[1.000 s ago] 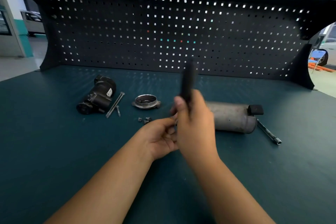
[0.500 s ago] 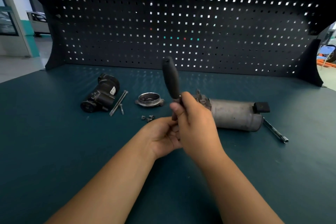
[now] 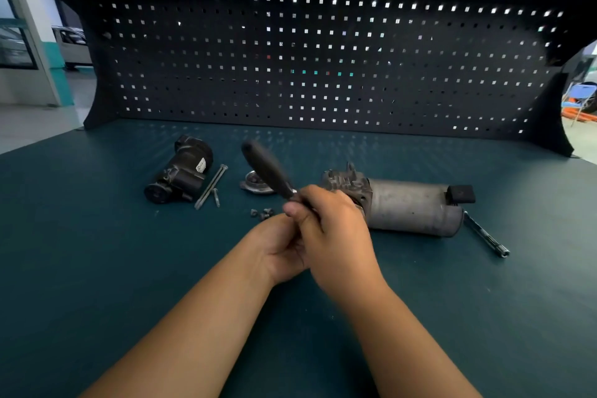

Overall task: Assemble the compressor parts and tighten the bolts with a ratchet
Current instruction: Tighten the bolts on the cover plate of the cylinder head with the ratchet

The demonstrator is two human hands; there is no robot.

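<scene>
Dark green bench matting (image 3: pixel 97 268), backed by a black pegboard (image 3: pixel 323 58), carries every piece of the job. At its middle the ratchet (image 3: pixel 268 171) is held up off the surface, its black handle slanting up and to the left. The right hand (image 3: pixel 336 236) is wrapped round its lower end, thumb forward. The left hand (image 3: pixel 277 252) is tucked in just beneath and touches the right; its fingers are hidden, so I cannot tell whether it grasps the tool's head, a socket or nothing. Behind the hands the grey cylinder (image 3: pixel 413 207) lies on its side, cast end towards the centre. The metal ring (image 3: pixel 255 186) sits apart from it, partly behind the handle. A few small fasteners (image 3: pixel 261 213) lie loose just in front of the ring. Further left lie two long bolts (image 3: pixel 211 186) and a short bolt (image 3: pixel 215 198), beside the black housing (image 3: pixel 181 178). A slim metal bar (image 3: pixel 486 237) rests beyond the cylinder's right end. As I read it, assembly has barely begun: the parts are separate, no bolt is seated, and the tool seems to be in preparation. Joining, bolting and tightening all remain.
</scene>
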